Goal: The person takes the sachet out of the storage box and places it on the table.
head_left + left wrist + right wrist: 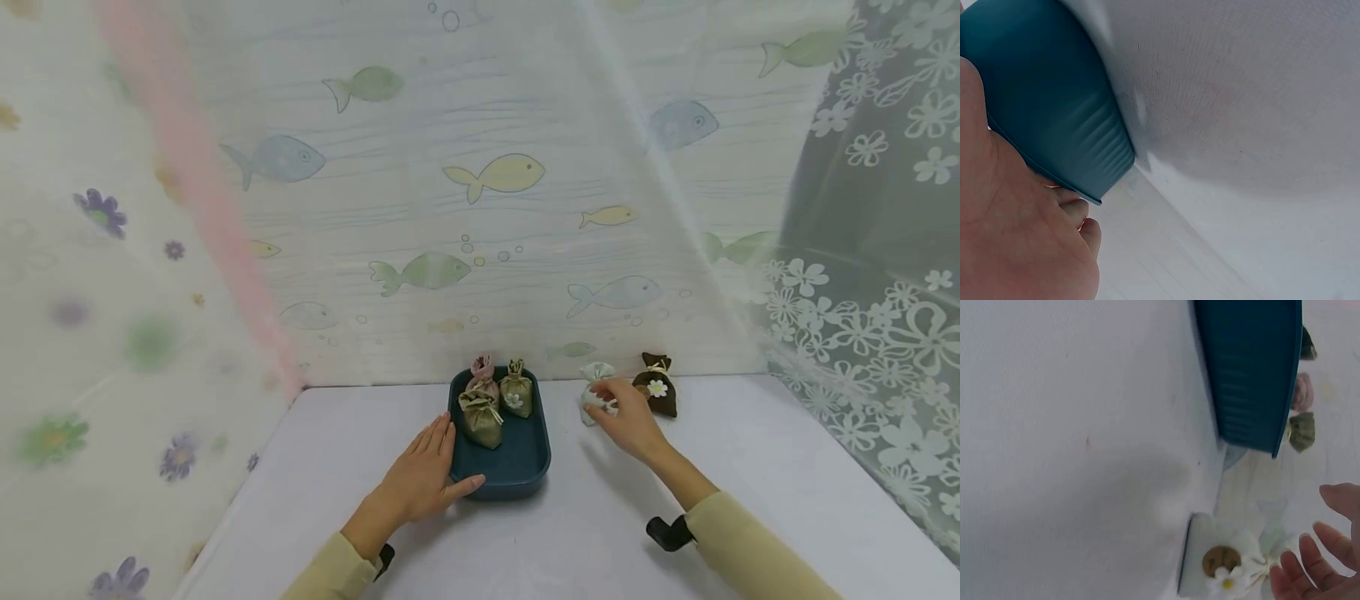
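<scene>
A teal tray [501, 477] stands on the white table. My left hand [420, 475] lies along its left side, fingers straight, with the thumb over the front left corner; the tray's wall [1054, 94] fills the upper left of the left wrist view. To the right of the tray is a pale mint pouch [1202, 550] with a round brown tag [1221, 559] and a white flower. Around that pouch's tied neck my right hand [626, 417] reaches, thumb and fingers apart in the right wrist view. Farther right leans a dark brown pouch [663, 400] with a white flower.
Inside the tray, toward its back, sit an olive pouch [482, 423], a second green pouch [517, 398] with a white flower, and a pink pouch [482, 371] behind them. A fish-patterned curtain [420, 325] hangs along the table's back edge.
</scene>
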Motion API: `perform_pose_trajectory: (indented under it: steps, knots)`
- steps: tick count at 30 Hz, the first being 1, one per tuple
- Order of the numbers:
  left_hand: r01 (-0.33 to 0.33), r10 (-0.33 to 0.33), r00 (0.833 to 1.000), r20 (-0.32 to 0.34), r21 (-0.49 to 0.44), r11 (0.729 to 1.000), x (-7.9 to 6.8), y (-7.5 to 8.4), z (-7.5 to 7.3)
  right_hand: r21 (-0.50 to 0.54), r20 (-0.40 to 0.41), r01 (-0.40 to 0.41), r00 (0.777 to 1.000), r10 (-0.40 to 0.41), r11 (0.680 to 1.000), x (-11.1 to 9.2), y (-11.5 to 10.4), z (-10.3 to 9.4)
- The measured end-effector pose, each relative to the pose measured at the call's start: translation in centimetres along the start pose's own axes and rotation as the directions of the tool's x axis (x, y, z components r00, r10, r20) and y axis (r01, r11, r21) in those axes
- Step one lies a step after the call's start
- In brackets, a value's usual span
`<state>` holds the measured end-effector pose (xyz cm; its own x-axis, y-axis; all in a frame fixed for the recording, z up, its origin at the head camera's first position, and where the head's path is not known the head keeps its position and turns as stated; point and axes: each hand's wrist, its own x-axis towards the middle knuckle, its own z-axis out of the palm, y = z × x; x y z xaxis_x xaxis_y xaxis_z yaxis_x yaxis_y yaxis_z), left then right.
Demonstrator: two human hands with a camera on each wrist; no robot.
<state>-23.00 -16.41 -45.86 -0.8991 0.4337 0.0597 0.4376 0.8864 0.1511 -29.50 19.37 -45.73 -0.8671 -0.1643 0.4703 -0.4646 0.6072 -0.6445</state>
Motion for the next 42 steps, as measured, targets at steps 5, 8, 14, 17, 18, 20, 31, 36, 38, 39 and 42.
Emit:
perform_pose_trajectory:
  steps: [5,8,14,17,18,20,31,36,38,39,42]
  knots:
    - [-0.003,0.003,1.0,-0.009,-0.007,1.0,0.1,-0.2,0.3,0.01,0.047,0.024,0.999,-0.024,1.0,0.2,-1.3,0.9]
    - [0.0,0.0,1.0,-0.002,0.001,1.0,0.3,-0.5,0.7,0.016,0.071,0.036,0.997,-0.037,0.999,0.1,-1.9,1.4]
    - [0.004,-0.004,1.0,-0.008,0.0,1.0,0.2,-0.7,0.9,0.044,0.118,0.051,0.991,-0.056,0.998,0.1,-3.0,2.3]
    - [0.005,-0.005,1.0,-0.011,0.001,1.0,0.2,-0.7,0.7,0.056,0.13,0.056,0.989,-0.063,0.997,0.4,-3.3,2.8]
    - [0.006,-0.006,1.0,-0.008,0.003,1.0,0.2,-0.6,0.6,0.061,0.133,0.059,0.989,-0.067,0.996,0.4,-3.4,2.9]
    - [0.002,-0.002,1.0,-0.005,-0.005,1.0,0.1,-0.5,0.4,0.064,0.138,0.073,0.987,-0.081,0.995,0.5,-3.5,3.3]
    - [-0.011,0.01,1.0,-0.013,-0.006,1.0,0.1,-0.2,0.6,0.123,0.164,0.09,0.98,-0.11,0.988,0.6,-4.8,5.0]
    - [-0.008,0.008,1.0,-0.012,-0.003,1.0,0.1,-0.4,0.8,0.174,0.207,0.051,0.974,-0.087,0.983,0.8,-5.7,5.9]
    - [-0.013,0.013,1.0,-0.017,-0.018,1.0,0.1,-0.3,0.6,0.208,0.233,0.019,0.97,-0.069,0.978,0.9,-6.2,6.2]
    - [-0.015,0.015,1.0,-0.018,-0.019,1.0,0.1,-0.3,0.6,0.225,0.245,0.001,0.968,-0.058,0.974,1.0,-6.4,6.4]
    - [-0.018,0.018,1.0,-0.022,-0.015,1.0,0.1,-0.3,0.5,0.238,0.262,-0.042,0.965,-0.023,0.97,1.3,-7.0,7.0]
